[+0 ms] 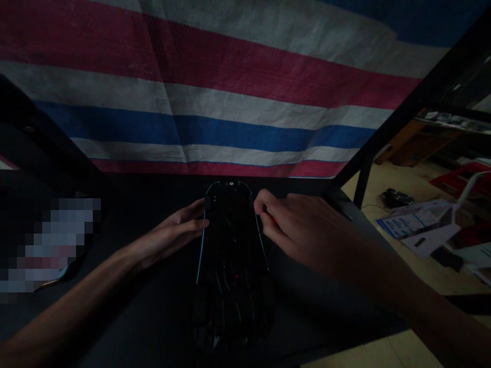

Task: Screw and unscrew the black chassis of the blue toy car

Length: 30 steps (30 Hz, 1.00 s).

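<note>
A toy car (232,230) lies with its black underside up on the black tabletop, thin light-blue edges running along both sides. A small red spot shows on its lower part. My left hand (174,230) grips the car's left side, thumb on the edge and the other fingers partly hidden against it. At the right side of the car, my right hand (293,222) is closed, thumb and fingers pressed together. A bit of red shows between those fingers, but the rest of what they hold is hidden.
A striped red, white and blue plastic sheet (230,82) hangs behind the black table (153,306). A thin dark tool (343,209) lies near the right edge. A blurred-out object (57,250) rests at left. Papers (418,222) and a red crate (460,179) stand beyond the table.
</note>
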Each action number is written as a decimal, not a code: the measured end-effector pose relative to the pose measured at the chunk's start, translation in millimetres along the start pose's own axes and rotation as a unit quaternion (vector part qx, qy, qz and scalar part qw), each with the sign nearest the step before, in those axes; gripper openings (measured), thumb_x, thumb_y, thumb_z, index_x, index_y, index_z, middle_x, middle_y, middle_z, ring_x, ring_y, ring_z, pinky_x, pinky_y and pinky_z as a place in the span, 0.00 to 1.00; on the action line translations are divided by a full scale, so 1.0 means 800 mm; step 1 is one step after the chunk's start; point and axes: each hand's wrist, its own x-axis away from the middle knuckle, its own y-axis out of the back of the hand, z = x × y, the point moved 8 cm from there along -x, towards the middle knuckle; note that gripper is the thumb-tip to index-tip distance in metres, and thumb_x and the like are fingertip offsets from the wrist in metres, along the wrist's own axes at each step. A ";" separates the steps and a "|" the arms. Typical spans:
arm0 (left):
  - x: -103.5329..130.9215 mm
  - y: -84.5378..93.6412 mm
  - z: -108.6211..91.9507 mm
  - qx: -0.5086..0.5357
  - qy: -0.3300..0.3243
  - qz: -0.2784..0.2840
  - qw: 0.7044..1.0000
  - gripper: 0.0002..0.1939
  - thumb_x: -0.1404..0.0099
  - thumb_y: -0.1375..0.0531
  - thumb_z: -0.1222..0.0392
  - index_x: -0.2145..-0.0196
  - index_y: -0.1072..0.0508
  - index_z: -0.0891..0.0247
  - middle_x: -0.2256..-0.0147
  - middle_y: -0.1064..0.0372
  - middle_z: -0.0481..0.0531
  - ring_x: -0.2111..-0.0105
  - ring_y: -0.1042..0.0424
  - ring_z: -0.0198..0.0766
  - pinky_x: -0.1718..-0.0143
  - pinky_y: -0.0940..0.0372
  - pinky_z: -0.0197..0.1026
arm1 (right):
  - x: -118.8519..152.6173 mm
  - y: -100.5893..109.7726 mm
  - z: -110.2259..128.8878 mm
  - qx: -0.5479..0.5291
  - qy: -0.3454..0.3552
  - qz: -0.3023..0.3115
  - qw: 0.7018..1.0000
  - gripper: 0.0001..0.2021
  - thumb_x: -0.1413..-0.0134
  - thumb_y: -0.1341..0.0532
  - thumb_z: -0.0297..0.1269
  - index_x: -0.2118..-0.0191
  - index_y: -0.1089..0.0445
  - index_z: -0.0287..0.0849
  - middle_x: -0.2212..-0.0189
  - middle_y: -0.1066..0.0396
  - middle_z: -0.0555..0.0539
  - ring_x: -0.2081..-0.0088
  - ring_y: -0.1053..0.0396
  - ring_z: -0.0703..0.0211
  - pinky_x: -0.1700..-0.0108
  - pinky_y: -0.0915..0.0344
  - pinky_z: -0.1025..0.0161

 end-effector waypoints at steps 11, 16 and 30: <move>0.001 -0.002 0.001 -0.004 0.001 0.013 1.000 0.40 0.27 0.32 0.56 0.24 0.41 0.52 0.24 0.44 0.55 0.24 0.48 0.57 0.25 0.44 0.55 | 0.002 0.000 -0.004 -0.066 0.001 0.003 0.998 0.04 0.27 0.42 0.35 0.51 0.32 0.43 0.70 0.25 0.52 0.71 0.27 0.58 0.68 0.47 0.60; 0.000 -0.004 0.000 0.012 0.003 0.016 1.000 0.38 0.27 0.31 0.57 0.25 0.39 0.49 0.25 0.41 0.52 0.25 0.44 0.56 0.24 0.46 0.54 | 0.002 -0.005 -0.001 -0.124 0.022 0.012 0.992 0.08 0.28 0.44 0.29 0.48 0.34 0.43 0.64 0.23 0.50 0.64 0.25 0.57 0.62 0.41 0.60; 0.027 0.004 -0.052 -0.335 -0.054 -0.124 0.932 0.44 0.30 0.37 0.38 0.24 0.42 0.53 0.23 0.45 0.57 0.25 0.47 0.66 0.25 0.51 0.68 | 0.053 -0.030 -0.162 -0.414 -0.178 -0.228 0.863 0.25 0.32 0.39 0.64 0.67 0.29 0.45 0.75 0.34 0.52 0.73 0.38 0.61 0.71 0.43 0.63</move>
